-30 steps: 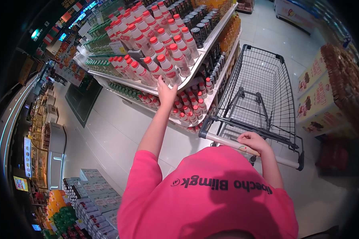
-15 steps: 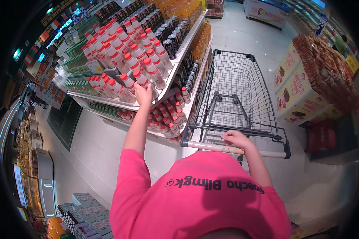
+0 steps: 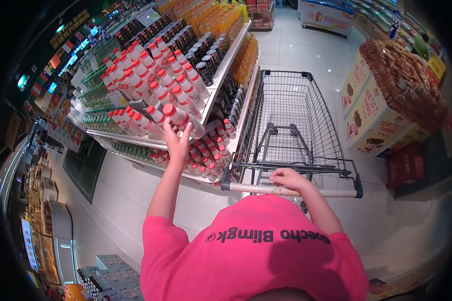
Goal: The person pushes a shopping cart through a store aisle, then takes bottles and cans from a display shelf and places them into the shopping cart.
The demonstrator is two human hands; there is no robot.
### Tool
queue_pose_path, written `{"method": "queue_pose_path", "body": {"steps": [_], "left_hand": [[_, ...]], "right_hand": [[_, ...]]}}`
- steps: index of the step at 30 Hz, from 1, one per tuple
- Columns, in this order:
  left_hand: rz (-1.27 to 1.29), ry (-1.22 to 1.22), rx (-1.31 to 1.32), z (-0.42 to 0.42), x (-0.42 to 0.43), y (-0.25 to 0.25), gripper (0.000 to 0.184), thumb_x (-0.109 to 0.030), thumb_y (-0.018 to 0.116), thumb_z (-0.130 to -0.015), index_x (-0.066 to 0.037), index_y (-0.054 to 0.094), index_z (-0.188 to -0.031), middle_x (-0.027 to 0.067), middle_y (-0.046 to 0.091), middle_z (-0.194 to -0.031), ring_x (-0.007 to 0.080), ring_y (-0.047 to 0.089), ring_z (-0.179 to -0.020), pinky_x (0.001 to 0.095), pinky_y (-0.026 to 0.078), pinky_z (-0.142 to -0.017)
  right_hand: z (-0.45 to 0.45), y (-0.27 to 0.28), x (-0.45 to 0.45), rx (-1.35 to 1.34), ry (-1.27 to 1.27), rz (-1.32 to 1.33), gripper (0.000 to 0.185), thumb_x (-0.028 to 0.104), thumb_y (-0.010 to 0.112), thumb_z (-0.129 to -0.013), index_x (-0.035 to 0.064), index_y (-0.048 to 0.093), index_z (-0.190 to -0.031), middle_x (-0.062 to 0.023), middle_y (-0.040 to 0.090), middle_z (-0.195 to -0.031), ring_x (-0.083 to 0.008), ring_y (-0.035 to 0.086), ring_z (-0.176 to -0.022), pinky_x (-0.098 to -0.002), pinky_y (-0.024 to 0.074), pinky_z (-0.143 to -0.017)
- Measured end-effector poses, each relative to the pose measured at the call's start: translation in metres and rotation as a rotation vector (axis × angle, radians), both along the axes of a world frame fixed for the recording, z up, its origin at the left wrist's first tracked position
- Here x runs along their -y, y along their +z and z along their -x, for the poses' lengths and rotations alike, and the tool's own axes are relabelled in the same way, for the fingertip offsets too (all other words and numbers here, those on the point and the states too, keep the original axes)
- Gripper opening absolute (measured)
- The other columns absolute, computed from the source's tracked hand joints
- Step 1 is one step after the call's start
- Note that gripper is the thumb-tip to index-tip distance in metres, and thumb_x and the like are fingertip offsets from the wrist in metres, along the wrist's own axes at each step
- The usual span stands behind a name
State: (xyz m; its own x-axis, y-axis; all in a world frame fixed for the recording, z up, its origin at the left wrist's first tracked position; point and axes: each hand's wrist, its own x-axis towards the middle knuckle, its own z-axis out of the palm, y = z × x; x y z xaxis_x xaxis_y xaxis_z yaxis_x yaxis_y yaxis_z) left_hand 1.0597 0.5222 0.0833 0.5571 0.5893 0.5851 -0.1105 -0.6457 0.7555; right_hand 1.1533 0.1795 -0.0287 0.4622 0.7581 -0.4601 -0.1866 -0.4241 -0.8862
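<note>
At the front corner of the display shelf, my left hand (image 3: 177,143) is wrapped round a clear bottle with a red cap (image 3: 183,120). That bottle leans toward me, in front of several similar red-capped bottles (image 3: 135,83) standing close together. My right hand (image 3: 286,179) is at the beige handle (image 3: 336,193) of a shopping cart (image 3: 299,100), its fingers curled above the bar. Whether anything is inside those fingers cannot be made out. The cart's wire basket holds nothing visible.
Dark cans (image 3: 204,70) and orange bottles (image 3: 226,20) share the display shelf. More red-capped bottles (image 3: 206,160) fill the lower shelf. Right of the cart stand printed yellow boxes (image 3: 374,118) topped with brown packages (image 3: 404,75). A freezer (image 3: 326,17) is farther back.
The bottle in my left hand has come forward and tilts away from its neighbours. The view has shifted, so shelf and cart appear farther left. My right hand remains by the cart handle.
</note>
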Motion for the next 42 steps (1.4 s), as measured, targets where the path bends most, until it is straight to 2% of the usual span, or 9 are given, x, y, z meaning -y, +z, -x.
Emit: {"method": "queue_pose_path", "body": {"steps": [4, 9, 16, 21, 30, 31, 37, 39, 42], "left_hand": [[0.177, -0.317, 0.009, 0.015, 0.067, 0.021, 0.053, -0.009, 0.064, -0.083, 0.0, 0.032, -0.125, 0.0133, 0.048, -0.113, 0.0192, 0.052, -0.104, 0.0346, 0.045, -0.089], [0.313, -0.662, -0.08, 0.013, 0.142, 0.012, 0.053, -0.009, 0.063, -0.084, -0.001, 0.032, -0.126, 0.0114, 0.049, -0.114, 0.0178, 0.052, -0.105, 0.0327, 0.044, -0.089], [0.089, -0.974, -0.242, -0.006, 0.215, -0.004, 0.059, -0.02, 0.064, -0.08, -0.001, 0.038, -0.129, 0.0158, 0.049, -0.118, 0.025, 0.05, -0.109, 0.0367, 0.04, -0.092], [-0.001, -0.997, -0.286, -0.013, 0.251, 0.0, 0.058, -0.02, 0.065, -0.078, -0.002, 0.042, -0.128, 0.016, 0.048, -0.121, 0.0288, 0.046, -0.113, 0.038, 0.036, -0.096], [-0.049, -0.981, -0.321, -0.025, 0.321, -0.013, 0.071, -0.02, 0.068, -0.078, -0.002, 0.031, -0.136, 0.0164, 0.041, -0.131, 0.0279, 0.042, -0.121, 0.0375, 0.034, -0.1], [-0.081, -0.89, -0.345, -0.021, 0.326, -0.021, 0.068, -0.022, 0.068, -0.078, -0.002, 0.035, -0.134, 0.0169, 0.043, -0.129, 0.029, 0.044, -0.119, 0.0374, 0.036, -0.099], [-0.468, -0.518, -0.677, -0.008, 0.326, -0.085, 0.032, -0.033, 0.06, -0.083, -0.004, 0.06, -0.095, 0.0124, 0.059, -0.086, 0.0306, 0.057, -0.084, 0.0399, 0.044, -0.074], [-0.59, -0.463, -0.586, -0.006, 0.327, -0.096, 0.03, -0.034, 0.056, -0.084, -0.006, 0.061, -0.074, 0.0079, 0.055, -0.066, 0.028, 0.057, -0.068, 0.0402, 0.042, -0.063], [-0.544, -0.513, -0.667, -0.01, 0.326, -0.091, 0.032, -0.035, 0.056, -0.084, -0.006, 0.059, -0.068, 0.0083, 0.055, -0.063, 0.0282, 0.057, -0.065, 0.0409, 0.043, -0.061]], "right_hand": [[0.007, 0.006, -0.004, -0.024, -0.113, -0.304, 0.022, 0.015, 0.063, -0.084, 0.0012, 0.059, -0.1, -0.0001, 0.056, -0.082, -0.007, 0.052, -0.077, -0.0213, 0.0431, -0.069], [0.01, 0.069, 0.001, 0.201, -0.104, -0.625, 0.059, 0.009, 0.066, -0.081, 0.0057, 0.038, -0.132, -0.0035, 0.047, -0.105, -0.006, 0.048, -0.082, -0.0211, 0.0433, -0.074], [0.006, 0.12, 0.047, 0.623, -0.221, -0.594, 0.054, 0.017, 0.076, -0.069, 0.0023, 0.054, -0.117, -0.0027, 0.05, -0.099, -0.0095, 0.053, -0.083, -0.0233, 0.0457, -0.071], [0.008, 0.128, 0.089, 0.615, -0.284, -0.586, 0.052, 0.018, 0.077, -0.066, 0.0024, 0.058, -0.111, -0.004, 0.057, -0.101, -0.0119, 0.059, -0.089, -0.0247, 0.0493, -0.069], [-0.005, 0.109, 0.151, 0.954, -0.361, -0.685, 0.035, 0.015, 0.078, -0.061, 0.0044, 0.061, -0.09, -0.002, 0.05, -0.075, -0.0103, 0.047, -0.063, -0.023, 0.0373, -0.055], [-0.004, 0.107, 0.158, 0.909, -0.384, -0.651, 0.037, 0.014, 0.078, -0.058, 0.0049, 0.06, -0.089, -0.0033, 0.054, -0.08, -0.0138, 0.052, -0.07, -0.0264, 0.0421, -0.063], [-0.007, 0.093, 0.173, 0.647, -0.618, -0.753, 0.032, 0.009, 0.077, -0.061, 0.0035, 0.058, -0.086, -0.0007, 0.049, -0.082, -0.0065, 0.05, -0.069, -0.02, 0.0399, -0.059], [-0.006, 0.079, 0.174, 0.663, -0.644, -0.683, 0.032, 0.006, 0.077, -0.061, 0.0034, 0.057, -0.087, -0.0015, 0.05, -0.083, -0.0071, 0.052, -0.07, -0.0204, 0.0411, -0.06], [0.0, 0.081, 0.171, 0.59, -0.696, -0.76, 0.034, 0.004, 0.077, -0.062, 0.0033, 0.057, -0.089, -0.0025, 0.051, -0.084, -0.0083, 0.054, -0.073, -0.0212, 0.0429, -0.061]]}}
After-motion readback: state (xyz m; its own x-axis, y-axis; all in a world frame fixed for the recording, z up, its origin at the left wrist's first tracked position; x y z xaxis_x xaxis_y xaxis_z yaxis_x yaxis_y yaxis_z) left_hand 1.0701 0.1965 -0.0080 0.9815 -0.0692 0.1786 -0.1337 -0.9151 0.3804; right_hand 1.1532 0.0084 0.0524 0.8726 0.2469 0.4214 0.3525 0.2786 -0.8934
